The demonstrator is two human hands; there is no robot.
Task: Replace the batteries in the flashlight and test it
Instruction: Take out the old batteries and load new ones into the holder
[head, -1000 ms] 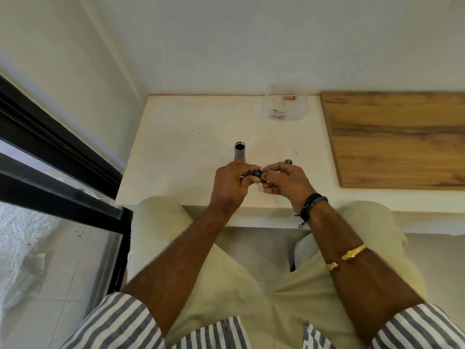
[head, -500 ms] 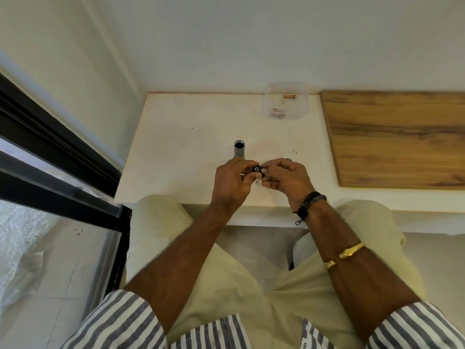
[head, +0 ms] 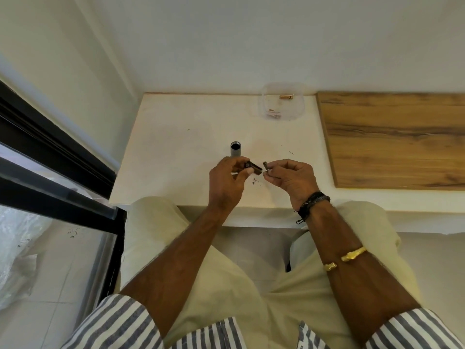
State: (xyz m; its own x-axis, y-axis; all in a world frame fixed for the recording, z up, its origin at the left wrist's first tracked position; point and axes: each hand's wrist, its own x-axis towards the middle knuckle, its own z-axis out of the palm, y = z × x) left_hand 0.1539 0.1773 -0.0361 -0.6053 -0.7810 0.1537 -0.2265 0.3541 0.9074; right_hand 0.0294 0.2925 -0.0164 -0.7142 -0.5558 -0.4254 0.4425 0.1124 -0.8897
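Above the white worktop (head: pixel 176 137), the left grip (head: pixel 226 180) clasps a short dark cylinder (head: pixel 253 168) and the right grip (head: pixel 289 177) pinches a small dark piece (head: pixel 265 164), the 2 parts just apart. The grey flashlight tube (head: pixel 235 151) stands upright just behind the left grip, open end up. Farther back a clear container (head: pixel 300 112) holds a copper-coloured battery (head: pixel 286 97); a wooden board (head: pixel 390 139) lies to the right.

You are wearing grey-blue and white striped sleeves (head: pixel 113 321) and pale cream trousers (head: pixel 226 280). A black woven band (head: pixel 314 201) is sitting on the wrist of your right hand (head: pixel 289 177), and a gold bangle (head: pixel 352 254) is hugging that arm higher up.
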